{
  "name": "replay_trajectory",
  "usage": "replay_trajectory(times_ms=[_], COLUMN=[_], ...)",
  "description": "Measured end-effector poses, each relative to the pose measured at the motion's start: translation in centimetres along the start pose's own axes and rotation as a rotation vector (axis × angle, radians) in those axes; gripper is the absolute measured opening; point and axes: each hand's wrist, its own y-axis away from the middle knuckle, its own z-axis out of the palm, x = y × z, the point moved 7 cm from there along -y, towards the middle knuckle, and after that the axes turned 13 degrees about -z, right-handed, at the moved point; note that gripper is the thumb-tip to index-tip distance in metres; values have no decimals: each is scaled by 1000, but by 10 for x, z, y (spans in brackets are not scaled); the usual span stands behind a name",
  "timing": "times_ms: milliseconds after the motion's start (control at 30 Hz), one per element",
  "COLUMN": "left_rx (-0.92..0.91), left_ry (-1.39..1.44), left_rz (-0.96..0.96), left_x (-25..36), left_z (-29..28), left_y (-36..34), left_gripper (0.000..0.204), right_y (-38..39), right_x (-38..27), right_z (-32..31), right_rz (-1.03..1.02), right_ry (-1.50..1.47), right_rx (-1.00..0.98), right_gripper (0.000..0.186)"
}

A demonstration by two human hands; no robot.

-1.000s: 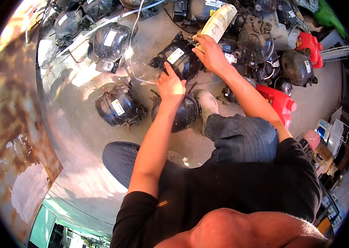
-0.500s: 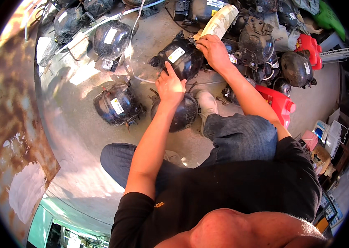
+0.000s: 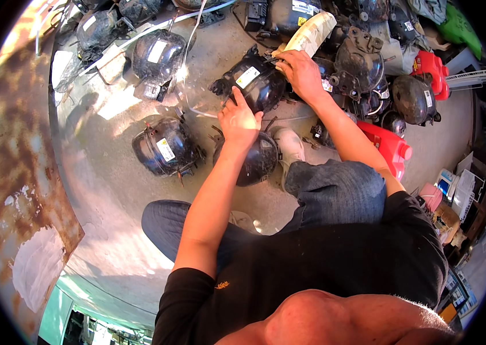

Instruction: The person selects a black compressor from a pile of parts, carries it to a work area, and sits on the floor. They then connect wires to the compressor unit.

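Note:
A black refrigerator compressor [image 3: 258, 88] with a white label lies on the floor in front of me. My left hand [image 3: 240, 122] rests against its near left side, index finger stretched out and thumb apart, gripping nothing. At its far right end is my right hand [image 3: 302, 73], with thumb and fingers closed around what looks like a short dark pipe stub [image 3: 269, 60]; the fingers partly cover it. Another black compressor [image 3: 256, 160] sits below my left wrist, partly hidden by the forearm. To its left stands a labelled compressor [image 3: 168, 147].
More compressors [image 3: 158, 56] crowd the far side and right. A cream paper-like wrapped piece [image 3: 311, 34] lies beyond my right hand. Red plastic jugs [image 3: 391, 150] stand at right. A pale thin tube [image 3: 184, 75] crosses the floor. A rusty metal sheet [image 3: 18, 144] borders the left.
Both hands stay at the same compressor with nearly the same grip. The scene has shifted only slightly right and down in the picture.

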Motion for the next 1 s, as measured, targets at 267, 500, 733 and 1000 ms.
replay_trajectory(times_ms=[267, 500, 733, 1000], left_rx=[-147, -151, -119, -82], left_ry=[-18, -20, -55, -34], left_rz=[-47, -31, 1, 29], left_x=[-1, -1, -2, -3], left_z=[-14, -18, -18, -18], left_y=[-16, -17, -16, -15], left_gripper=[103, 103, 104, 102], right_y=[-10, -14, -14, -17], right_x=[11, 14, 17, 18], right_z=[10, 9, 10, 10], right_rz=[63, 126, 226, 244], right_ry=[30, 26, -1, -7], right_rx=[-75, -122, -181, -197], right_gripper=[26, 29, 34, 30])
